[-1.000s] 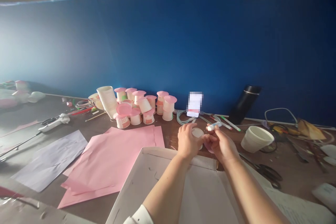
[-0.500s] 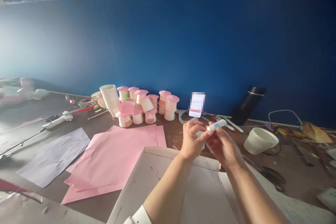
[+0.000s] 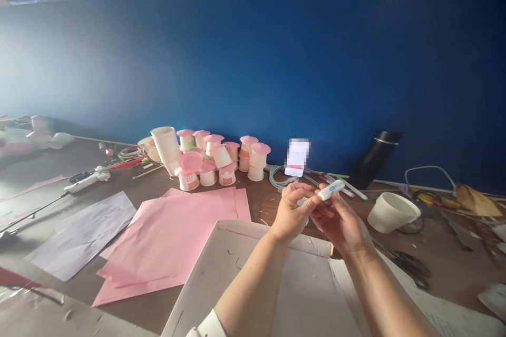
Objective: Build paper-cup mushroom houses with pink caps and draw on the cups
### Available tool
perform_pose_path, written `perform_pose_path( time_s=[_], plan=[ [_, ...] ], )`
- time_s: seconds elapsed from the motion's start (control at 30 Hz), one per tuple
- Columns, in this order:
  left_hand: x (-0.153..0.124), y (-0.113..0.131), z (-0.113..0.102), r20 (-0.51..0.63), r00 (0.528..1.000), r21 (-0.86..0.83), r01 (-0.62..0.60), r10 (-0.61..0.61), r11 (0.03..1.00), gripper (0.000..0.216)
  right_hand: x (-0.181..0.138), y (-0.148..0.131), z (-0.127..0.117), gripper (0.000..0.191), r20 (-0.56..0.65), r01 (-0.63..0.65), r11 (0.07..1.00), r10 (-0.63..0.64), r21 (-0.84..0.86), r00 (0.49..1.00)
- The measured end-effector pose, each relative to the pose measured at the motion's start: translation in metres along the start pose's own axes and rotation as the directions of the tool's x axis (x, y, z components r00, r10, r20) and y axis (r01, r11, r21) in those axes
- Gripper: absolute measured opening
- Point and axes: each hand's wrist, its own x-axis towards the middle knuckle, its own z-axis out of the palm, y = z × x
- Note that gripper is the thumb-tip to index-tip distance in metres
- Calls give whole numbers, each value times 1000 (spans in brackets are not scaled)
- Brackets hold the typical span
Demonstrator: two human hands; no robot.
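A small white tube with a blue label, which looks like a glue stick [image 3: 331, 189], is tilted up to the right above the front box. My right hand [image 3: 344, 224] grips it between thumb and fingers. My left hand [image 3: 293, 209] is closed against its lower end, the thumb touching it and the fingers curled. Something small and white shows between my hands, partly hidden by the left fingers; I cannot make out what it is. Below my forearms lies a shallow white cardboard box [image 3: 233, 258] with paper in it.
Pink paper sheets [image 3: 177, 237] and a white sheet [image 3: 85, 237] lie to the left. Behind stand a stack of paper cups [image 3: 165, 150] and several pink-topped cups [image 3: 227, 172]. To the right are a white cup [image 3: 393, 212], scissors [image 3: 409, 266], markers [image 3: 351, 188] and a black flask [image 3: 375, 158].
The glue stick and my right hand have shifted slightly to the right, and the tube has tilted a little more. My left hand has moved slightly right too.
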Motion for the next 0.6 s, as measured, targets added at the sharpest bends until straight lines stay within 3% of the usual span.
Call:
perform_pose_path(
  time_s=[0.37,0.6],
  plan=[
    [-1,5,-1,41,997,128,-73,69,989,16,0,0,-4,33,4,20,998,-20,-67,1000],
    [-1,5,-2,30,999,142,-49,45,989,12,-1,-2,-1,42,-15,44,990,-46,-132,999]
  ],
)
